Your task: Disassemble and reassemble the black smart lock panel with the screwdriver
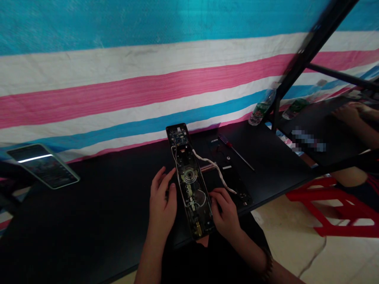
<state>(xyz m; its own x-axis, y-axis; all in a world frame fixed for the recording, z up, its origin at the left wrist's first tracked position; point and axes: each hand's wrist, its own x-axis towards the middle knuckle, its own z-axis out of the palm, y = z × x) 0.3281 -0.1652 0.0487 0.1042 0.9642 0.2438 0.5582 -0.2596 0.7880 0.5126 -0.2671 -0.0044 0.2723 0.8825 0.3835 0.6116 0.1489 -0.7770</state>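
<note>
A long black housing of an electronic door lock (189, 173) lies open-side up across the desk's front edge, with a circuit board at its far end and a brass-coloured part near me. Thin wires run inside it. Along its left side is my left hand (162, 197), fingers apart, index fingertip at the rim. My right hand (225, 209) has its fingers curled against the right rim; the fingertips are partly hidden. From the lock, a white cable (217, 167) leads to a dark panel (233, 183) lying to the right.
Beyond the panel lies a screwdriver (237, 152). A phone (44, 165) leans at the left of the black desk (112, 205). Far right are a water bottle (263, 106), a black metal frame (276, 106), another person's hands (349, 112) and a red stool (334, 209). Striped sheeting (148, 86) hangs behind.
</note>
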